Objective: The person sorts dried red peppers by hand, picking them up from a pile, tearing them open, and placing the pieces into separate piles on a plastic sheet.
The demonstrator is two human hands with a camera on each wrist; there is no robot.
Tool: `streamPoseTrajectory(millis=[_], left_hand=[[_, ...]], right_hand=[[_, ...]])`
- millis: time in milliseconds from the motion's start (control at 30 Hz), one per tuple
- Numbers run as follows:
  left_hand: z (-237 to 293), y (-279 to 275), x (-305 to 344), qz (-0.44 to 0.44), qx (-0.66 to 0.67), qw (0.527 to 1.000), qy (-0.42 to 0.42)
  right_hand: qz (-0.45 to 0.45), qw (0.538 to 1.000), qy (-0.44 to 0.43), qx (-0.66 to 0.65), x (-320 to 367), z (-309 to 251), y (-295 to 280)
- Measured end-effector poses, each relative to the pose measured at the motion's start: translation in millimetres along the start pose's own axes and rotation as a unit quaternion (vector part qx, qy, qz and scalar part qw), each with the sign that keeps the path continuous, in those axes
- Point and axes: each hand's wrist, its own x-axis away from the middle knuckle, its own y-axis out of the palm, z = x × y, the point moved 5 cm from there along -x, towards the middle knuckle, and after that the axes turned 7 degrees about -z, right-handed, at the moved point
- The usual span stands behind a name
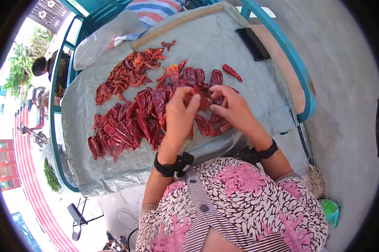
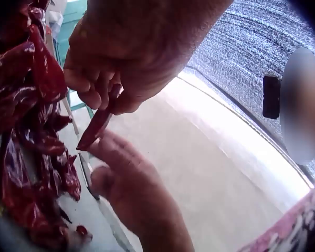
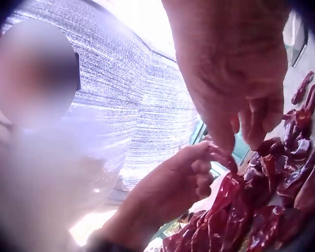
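Between the two hands is a dried red pepper (image 1: 203,100), dark and slender in the left wrist view (image 2: 96,126). My left hand (image 1: 182,111) pinches it between thumb and curled fingers; the same hand (image 2: 128,58) fills the top of the left wrist view. My right hand (image 1: 235,108) has its fingertips at the pepper's other end, thumb held apart (image 2: 139,184). In the right wrist view, my right hand (image 3: 236,79) reaches down beside my left hand (image 3: 170,186). Larger red peppers (image 1: 135,119) lie in a pile left of and below the hands.
A heap of smaller, orange-red pieces (image 1: 132,71) lies at the upper left of the grey sheet (image 1: 265,90). A black phone (image 1: 253,44) rests near the upper right edge. Teal rails (image 1: 296,63) border the sheet, with a striped bag (image 1: 153,12) at the back.
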Motion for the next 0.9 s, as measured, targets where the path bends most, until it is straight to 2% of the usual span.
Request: streamPoseTrajectory(millis=[33,100,133,200,267,367,400,500,600,700,800,900], left_hand=[[-3,-6,-3,0.021,0.019,0.999,-0.030],[9,-19,-7,0.075,0.034,0.997,0.001],[14,-23,-8,0.101,0.043,0.994,0.017],[7,-18,-9,0.059,0.042,0.997,0.017],[-12,-8,-6,0.014,0.040,0.999,0.021],[-12,1,6,-0.066,-0.033,0.997,0.037],[-10,1,9,-0.057,-0.046,0.996,0.043],[-10,0,12,-0.071,-0.069,0.995,0.029],[-11,5,8,-0.088,0.001,0.996,-0.004],[-14,17,5,-0.064,0.070,0.995,-0.013],[-6,23,9,-0.136,0.147,0.976,-0.082],[-12,17,7,-0.099,0.032,0.994,-0.045]], right_hand=[[0.033,0.995,-0.040,0.079,0,7,1],[0.102,0.959,-0.117,0.237,0,10,6],[0.084,0.953,-0.081,0.279,-1,12,10],[0.048,0.933,-0.004,0.358,-3,15,25],[0.069,0.933,-0.005,0.352,-8,18,29],[0.116,0.928,-0.031,0.353,-18,35,22],[0.133,0.924,-0.043,0.356,-18,35,17],[0.119,0.947,-0.022,0.297,-16,38,2],[0.110,0.976,-0.101,0.161,-10,23,-5],[0.019,0.998,-0.056,-0.015,-3,4,5],[-0.007,0.996,-0.027,-0.087,1,5,21],[-0.017,0.997,-0.012,-0.077,2,8,26]])
